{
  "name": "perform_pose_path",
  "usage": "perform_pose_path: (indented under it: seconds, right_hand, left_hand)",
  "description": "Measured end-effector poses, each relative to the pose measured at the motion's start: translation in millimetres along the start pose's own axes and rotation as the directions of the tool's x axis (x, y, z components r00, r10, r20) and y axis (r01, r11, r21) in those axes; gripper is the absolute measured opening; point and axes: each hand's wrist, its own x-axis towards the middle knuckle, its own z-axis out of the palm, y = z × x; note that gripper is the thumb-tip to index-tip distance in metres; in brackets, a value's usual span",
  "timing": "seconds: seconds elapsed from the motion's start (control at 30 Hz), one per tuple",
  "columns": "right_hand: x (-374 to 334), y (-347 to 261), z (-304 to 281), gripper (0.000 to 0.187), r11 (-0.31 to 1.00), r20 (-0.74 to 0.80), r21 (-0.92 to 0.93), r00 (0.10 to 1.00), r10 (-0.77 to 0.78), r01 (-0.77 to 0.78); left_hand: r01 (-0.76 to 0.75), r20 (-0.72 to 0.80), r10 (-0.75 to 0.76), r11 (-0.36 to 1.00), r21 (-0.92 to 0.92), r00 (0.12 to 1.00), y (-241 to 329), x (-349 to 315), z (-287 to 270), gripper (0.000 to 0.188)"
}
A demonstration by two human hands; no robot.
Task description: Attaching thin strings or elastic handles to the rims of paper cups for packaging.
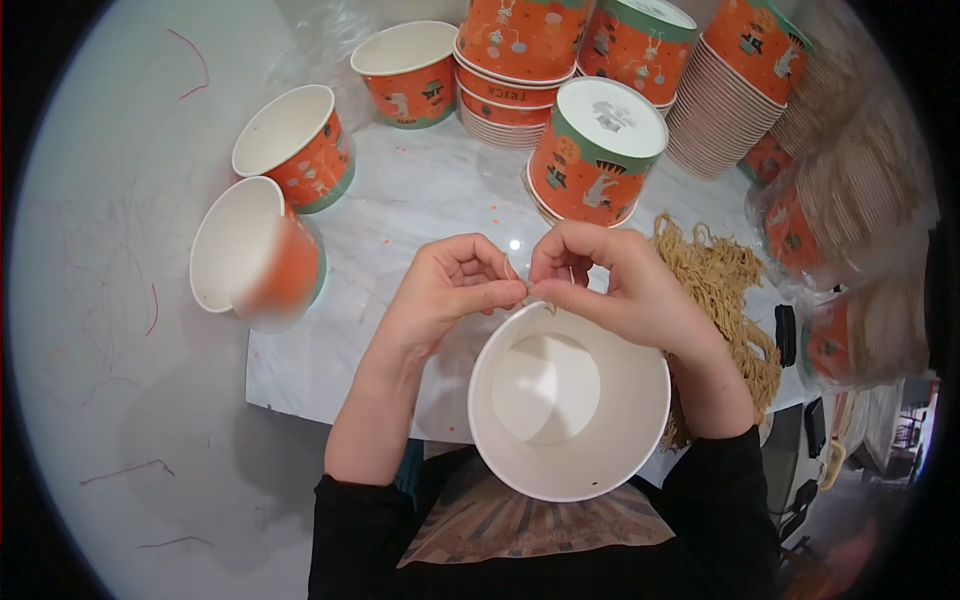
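Note:
A white-lined paper bucket [630,420] rests against my front, its mouth facing up and toward me. At its far rim my left hand [455,285] and my right hand [620,275] meet, both pinching a thin tan cord [550,308]. A short bit of that cord hangs just inside the rim; the rest is largely hidden by my fingers. In the near wall, by the rim, a small dark hole [594,484] shows. Beside my right forearm lies a heap of tan cords [710,290].
Two orange and green buckets [310,160] stand at the left with a third behind. Upside-down bucket stacks [600,170] fill the far side, and plastic-wrapped stacks [850,200] crowd the right. They stand on a white marbled table [400,190]. A black object [786,335] lies near its right edge.

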Motion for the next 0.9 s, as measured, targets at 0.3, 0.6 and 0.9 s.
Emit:
perform_pose_path:
  seconds: [0.3,0.6,0.9]
  right_hand:
    - [12.3,-22.8,4.4,0.009,0.977,0.028,-0.187,0.995,-0.095,0.099]
    - [6.2,-20.9,10.2,0.011,0.976,-0.030,-0.211,0.997,-0.070,0.062]
    - [4.9,-21.4,9.0,0.018,0.962,-0.077,-0.250,0.989,-0.129,0.106]
  left_hand:
    - [0.185,0.162,-0.173,0.981,-0.063,0.971,5.4,0.1,-6.1,0.019]
    - [0.303,0.179,-0.284,0.949,-0.090,0.942,-1.7,1.8,-5.6,0.015]
    - [0.311,0.131,-0.289,0.927,-0.208,0.948,3.1,-1.0,-4.9,0.014]
